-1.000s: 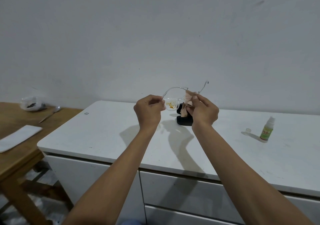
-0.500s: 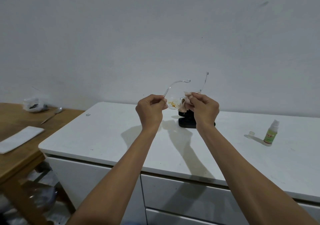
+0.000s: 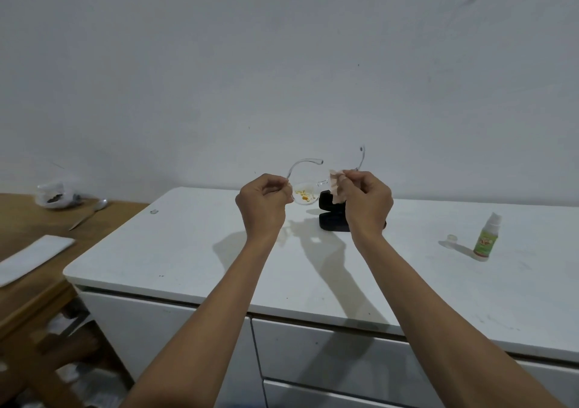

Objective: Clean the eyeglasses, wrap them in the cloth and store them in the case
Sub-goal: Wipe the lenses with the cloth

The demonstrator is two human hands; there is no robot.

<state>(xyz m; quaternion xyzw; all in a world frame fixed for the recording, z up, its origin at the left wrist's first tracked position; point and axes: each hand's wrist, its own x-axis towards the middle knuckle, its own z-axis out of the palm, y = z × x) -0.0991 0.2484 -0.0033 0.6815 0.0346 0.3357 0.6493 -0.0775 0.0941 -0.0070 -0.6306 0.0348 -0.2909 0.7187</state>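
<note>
I hold clear-framed eyeglasses [image 3: 305,195] in the air above the white cabinet top [image 3: 194,251]. My left hand [image 3: 263,203] pinches the left end of the frame, and the lens beside it carries orange-yellow smears. My right hand [image 3: 368,200] presses a pale pink cloth [image 3: 336,185] over the other lens, which is hidden. Both temple arms stick up, away from me. A black case [image 3: 332,216] sits on the cabinet behind my right hand, partly covered.
A small spray bottle [image 3: 486,236] with a green label stands at the right, its clear cap [image 3: 451,239] beside it. To the left is a wooden table [image 3: 28,285] with a white folded cloth [image 3: 31,255], a spoon [image 3: 89,214] and a plastic bag [image 3: 54,196].
The glasses have tilted so the temple arms point upward and the lenses lie flatter. My right hand has shifted the cloth on the right lens. Both hands stay close together.
</note>
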